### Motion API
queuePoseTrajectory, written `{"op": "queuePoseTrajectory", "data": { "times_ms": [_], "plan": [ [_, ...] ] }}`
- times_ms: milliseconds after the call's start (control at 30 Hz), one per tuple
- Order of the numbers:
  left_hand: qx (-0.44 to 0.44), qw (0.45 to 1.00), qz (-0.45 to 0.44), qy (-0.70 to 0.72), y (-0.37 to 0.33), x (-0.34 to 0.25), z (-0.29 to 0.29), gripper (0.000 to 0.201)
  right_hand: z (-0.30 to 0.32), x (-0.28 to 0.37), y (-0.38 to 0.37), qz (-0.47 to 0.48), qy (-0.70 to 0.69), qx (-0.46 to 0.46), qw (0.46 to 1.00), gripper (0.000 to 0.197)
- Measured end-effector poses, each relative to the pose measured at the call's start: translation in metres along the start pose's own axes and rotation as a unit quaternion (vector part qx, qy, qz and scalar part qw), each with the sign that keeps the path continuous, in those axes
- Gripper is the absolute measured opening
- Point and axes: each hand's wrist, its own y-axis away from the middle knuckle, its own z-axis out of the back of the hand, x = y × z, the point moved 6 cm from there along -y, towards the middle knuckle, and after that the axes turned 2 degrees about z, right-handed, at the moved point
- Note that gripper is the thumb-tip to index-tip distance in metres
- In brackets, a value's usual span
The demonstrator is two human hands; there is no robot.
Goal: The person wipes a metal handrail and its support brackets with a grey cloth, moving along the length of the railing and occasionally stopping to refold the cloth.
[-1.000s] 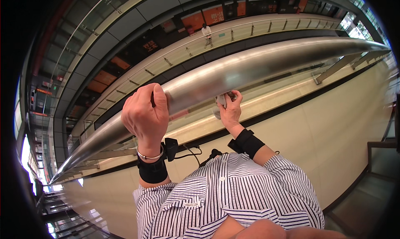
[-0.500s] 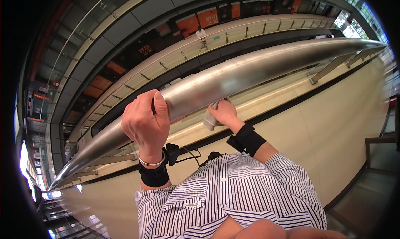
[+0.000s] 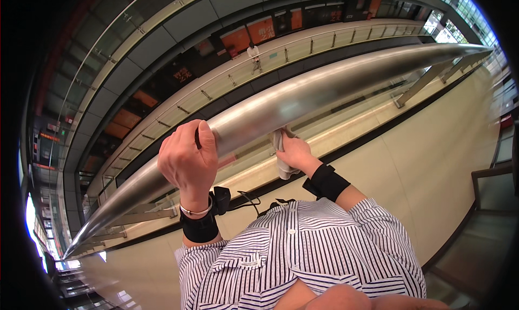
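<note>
A thick brushed-metal handrail (image 3: 303, 91) crosses the view from lower left to upper right. My left hand (image 3: 189, 157) is wrapped over the top of it, its thumb side toward the right. Below the rail, right of centre, my right hand (image 3: 294, 151) holds a pale grey cloth (image 3: 283, 168). The cloth is bunched between the fingers, and its lower end hangs down. The upper fingertips and the cloth's top are partly hidden at the rail's underside. I cannot tell whether the cloth touches the rail or the glass beneath it. Both wrists wear black bands.
Metal posts (image 3: 419, 85) support the rail above a pale ledge (image 3: 373, 111) with a dark edge. Beyond lies an open drop, with another glass balustrade (image 3: 294, 50) and a distant person (image 3: 253, 53) across it. A dark-framed panel (image 3: 494, 202) stands at the right.
My right hand has shifted slightly right and down with the cloth, which now hangs lower. The left hand stays on the rail, and the view has tilted a little.
</note>
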Motion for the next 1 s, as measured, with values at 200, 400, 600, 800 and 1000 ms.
{"op": "queuePoseTrajectory", "data": {
  "times_ms": [200,400,600,800,1000],
  "plan": [
    [0.006,1.000,-0.004,0.006,0.002,-0.001,-0.002,0.018,-0.021,-0.016,-0.018,-0.024,0.037,0.035,0.998,0.038],
    [0.009,1.000,-0.001,0.008,0.003,0.003,-0.005,0.019,-0.020,-0.019,-0.021,-0.021,0.041,-0.015,0.999,0.044],
    [0.000,1.000,-0.001,0.000,0.003,0.006,-0.003,0.019,-0.011,-0.030,0.022,0.041,-0.081,0.032,0.995,0.070],
    [-0.003,1.000,-0.005,-0.002,0.003,0.006,-0.005,0.018,0.004,-0.047,0.053,0.008,-0.317,-0.049,0.947,0.061],
    [-0.001,1.000,-0.003,-0.020,0.004,0.010,-0.008,0.018,-0.006,-0.026,0.019,-0.092,-0.162,-0.192,0.964,0.046]
  ]
}}
